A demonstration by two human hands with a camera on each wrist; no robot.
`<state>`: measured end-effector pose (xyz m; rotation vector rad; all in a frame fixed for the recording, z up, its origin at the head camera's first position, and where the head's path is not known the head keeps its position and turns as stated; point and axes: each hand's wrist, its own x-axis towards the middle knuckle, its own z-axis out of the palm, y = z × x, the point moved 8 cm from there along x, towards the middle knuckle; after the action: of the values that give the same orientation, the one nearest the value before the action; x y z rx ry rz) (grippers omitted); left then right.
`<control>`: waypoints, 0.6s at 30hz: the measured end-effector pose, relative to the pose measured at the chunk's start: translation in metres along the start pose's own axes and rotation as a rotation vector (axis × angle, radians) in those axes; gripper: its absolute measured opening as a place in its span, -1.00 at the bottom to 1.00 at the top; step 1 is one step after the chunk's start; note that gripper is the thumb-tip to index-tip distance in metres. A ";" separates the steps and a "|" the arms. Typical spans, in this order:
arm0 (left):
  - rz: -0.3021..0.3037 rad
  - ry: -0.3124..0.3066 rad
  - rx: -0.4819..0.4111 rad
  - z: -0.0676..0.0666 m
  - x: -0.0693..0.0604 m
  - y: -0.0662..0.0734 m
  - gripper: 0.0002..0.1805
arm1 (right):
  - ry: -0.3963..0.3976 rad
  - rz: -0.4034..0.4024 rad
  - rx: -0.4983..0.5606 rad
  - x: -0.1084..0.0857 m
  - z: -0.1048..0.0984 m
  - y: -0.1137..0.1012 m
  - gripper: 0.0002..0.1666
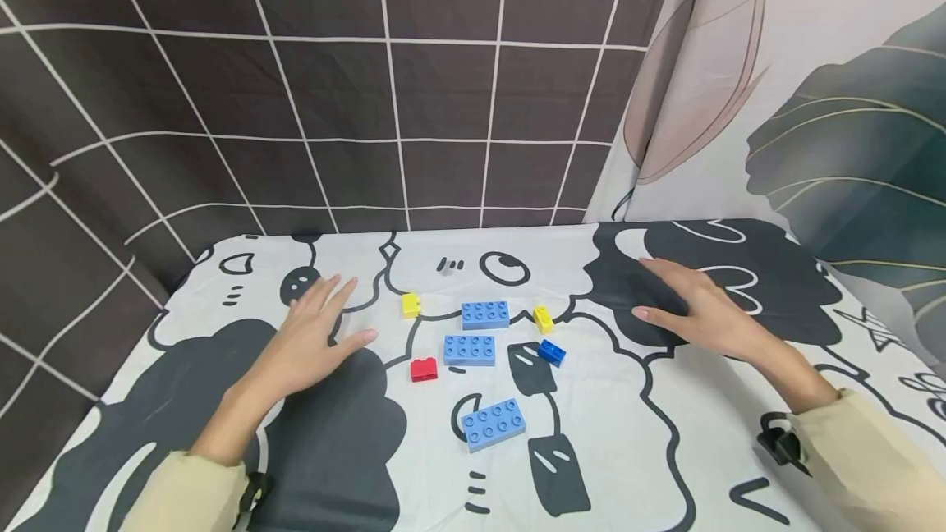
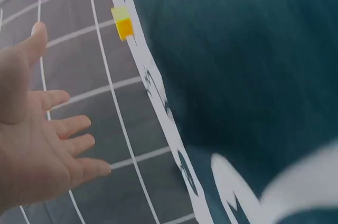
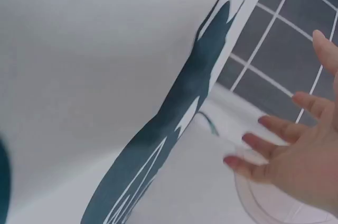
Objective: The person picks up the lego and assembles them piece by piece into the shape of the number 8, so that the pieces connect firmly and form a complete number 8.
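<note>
Nearest the person, a light-blue studded plastic brick lies slanted on the cloth-covered counter, its long axis pointing away to the right. Beyond it, two more light-blue bricks run left to right; a small red brick, two small yellow bricks and a small dark-blue brick lie around those. The left hand and right hand flank them well apart, each grip wide, fingers extended. The right wrist view separates fingers hidden in the head view; the left wrist view shows the palm.
</note>
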<state>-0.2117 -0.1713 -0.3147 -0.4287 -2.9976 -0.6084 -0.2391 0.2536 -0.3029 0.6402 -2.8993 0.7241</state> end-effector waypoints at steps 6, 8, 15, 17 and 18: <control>0.077 0.005 -0.131 0.009 0.001 0.027 -0.17 | -0.075 -0.063 0.103 0.006 0.012 -0.021 -0.23; 0.093 -0.010 -0.169 0.013 0.001 0.037 -0.19 | -0.092 -0.104 0.140 0.008 0.016 -0.030 -0.26; 0.147 -0.110 -0.310 0.031 0.000 0.070 -0.22 | -0.239 -0.189 0.312 0.015 0.036 -0.056 -0.33; 0.175 -0.144 -0.339 0.038 -0.001 0.078 -0.24 | -0.295 -0.182 0.355 0.017 0.044 -0.060 -0.34; 0.186 -0.164 -0.356 0.042 -0.002 0.082 -0.25 | -0.321 -0.175 0.367 0.017 0.048 -0.061 -0.35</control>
<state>-0.1867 -0.0825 -0.3230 -0.8031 -2.9462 -1.1426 -0.2287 0.1759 -0.3161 1.1290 -2.9500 1.2454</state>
